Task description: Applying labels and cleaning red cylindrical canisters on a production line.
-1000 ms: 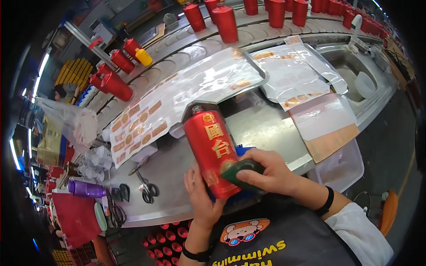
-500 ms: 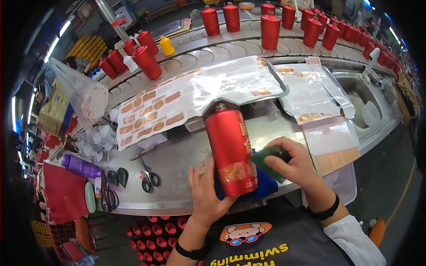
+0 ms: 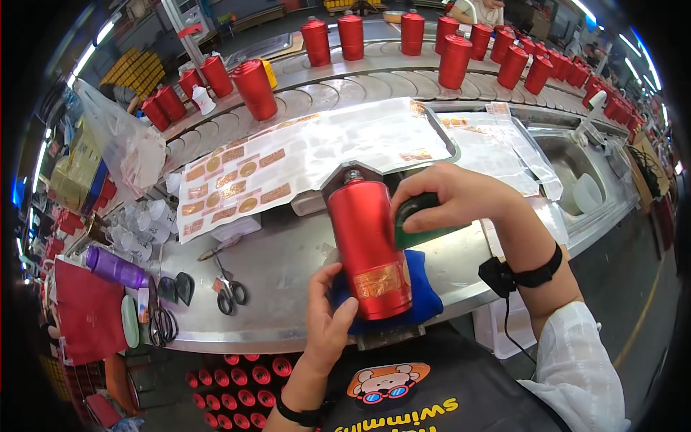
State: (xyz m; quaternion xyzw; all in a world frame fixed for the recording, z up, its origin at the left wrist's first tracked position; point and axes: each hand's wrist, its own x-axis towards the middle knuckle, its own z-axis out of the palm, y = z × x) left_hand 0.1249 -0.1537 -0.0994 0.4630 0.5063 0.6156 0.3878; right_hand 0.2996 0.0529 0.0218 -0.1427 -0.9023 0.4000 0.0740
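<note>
A glossy red bottle [image 3: 360, 227] lies tilted, its capped neck in a notched metal rest [image 3: 381, 175] and its base toward me above a blue cloth [image 3: 428, 284]. A gold patterned label [image 3: 380, 281] wraps its lower part. My left hand [image 3: 329, 317] grips the lower left side, thumb and fingers against the surface. In my right hand [image 3: 457, 194] is a dark green flat scraper [image 3: 417, 222], pinched from above with its edge along the bottle's right side. That hand and the scraper cover much of that side.
Sticker sheets [image 3: 288, 162] with gold labels lie behind the bottle. Scissors [image 3: 229, 288], a purple bottle [image 3: 115, 268] and plastic cups [image 3: 147, 223] are at the left. Red bottles [image 3: 455, 63] stand along the conveyor [image 3: 389, 90]. A sink [image 3: 568, 165] is far right; a person [image 3: 489, 13] sits beyond.
My right hand has moved up and inward with the scraper, to the bottle's upper right side. The bottle looks slightly turned; the side label no longer shows. Bottles on the conveyor have shifted.
</note>
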